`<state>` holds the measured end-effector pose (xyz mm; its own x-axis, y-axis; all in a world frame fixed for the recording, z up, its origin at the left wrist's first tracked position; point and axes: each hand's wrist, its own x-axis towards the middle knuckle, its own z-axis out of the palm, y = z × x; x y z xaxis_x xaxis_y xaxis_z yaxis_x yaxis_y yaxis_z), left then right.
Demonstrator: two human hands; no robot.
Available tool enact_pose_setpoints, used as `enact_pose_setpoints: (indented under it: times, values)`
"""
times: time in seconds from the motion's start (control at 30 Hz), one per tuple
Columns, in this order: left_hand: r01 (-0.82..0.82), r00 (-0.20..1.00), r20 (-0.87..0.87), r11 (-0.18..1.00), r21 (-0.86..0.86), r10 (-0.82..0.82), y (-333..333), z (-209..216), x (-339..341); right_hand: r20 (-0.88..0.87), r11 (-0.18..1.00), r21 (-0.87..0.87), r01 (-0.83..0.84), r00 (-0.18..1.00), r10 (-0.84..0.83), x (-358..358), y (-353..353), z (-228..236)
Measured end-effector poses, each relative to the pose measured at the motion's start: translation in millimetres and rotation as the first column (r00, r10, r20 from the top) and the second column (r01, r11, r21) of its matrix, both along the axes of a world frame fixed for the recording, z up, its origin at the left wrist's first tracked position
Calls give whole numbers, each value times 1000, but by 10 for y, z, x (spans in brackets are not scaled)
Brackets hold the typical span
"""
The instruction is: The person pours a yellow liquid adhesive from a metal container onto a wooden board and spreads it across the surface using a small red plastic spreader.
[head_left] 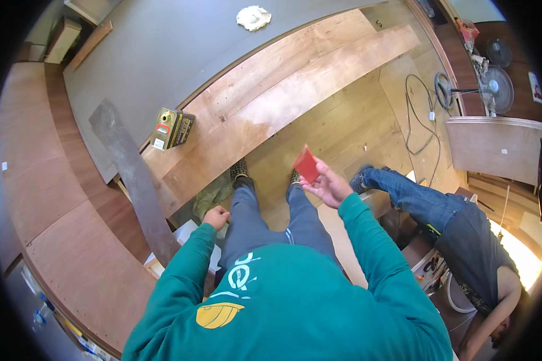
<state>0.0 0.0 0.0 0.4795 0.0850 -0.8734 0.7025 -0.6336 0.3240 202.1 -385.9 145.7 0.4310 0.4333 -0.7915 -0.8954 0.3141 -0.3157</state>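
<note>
In front of my right thigh, my right hand [328, 188] is closed on a red spreader [306, 164], a small flat piece pinched between thumb and fingers, its far edge pointing up and away. My left hand [216, 216] hangs in a loose fist beside my left leg, with nothing visible in it. A long wooden board [223, 138] lies slantwise across the work area just beyond my feet. Part of its surface carries a darker, wet-looking patch. On its left end stands a rectangular metal can [173, 129] with a cap on top.
A dark grey strip [126, 174] lies slantwise at left. Beyond the board is a grey panel [162, 54] with a crumpled cream cloth [253, 18]. A black cable [424, 120] loops on the floor near a fan [495, 89]. A co-worker [464, 234] bends over at the right.
</note>
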Motion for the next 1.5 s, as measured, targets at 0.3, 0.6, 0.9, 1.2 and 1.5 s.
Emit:
enact_pose_setpoints:
  times: [0.3,0.6,0.9,1.2,1.5]
  values:
    - [22,999,41,997,-80,-18,-423,-973,108,333,545,-827,-140,659,675,-62,718,-2011]
    - [154,987,41,987,49,-156,-788,-1208,-52,7,-42,-988,151,307,952,797,612,-3799]
    - [172,985,25,985,19,-173,-850,-1187,80,-216,-266,-940,215,229,949,1239,943,-4389]
    - [169,986,-15,986,12,-169,-839,-1165,198,-233,-287,-933,215,246,941,1068,895,-4504]
    - [161,987,11,987,16,-161,-779,-1156,239,-203,-255,-945,206,242,949,981,856,-4481]
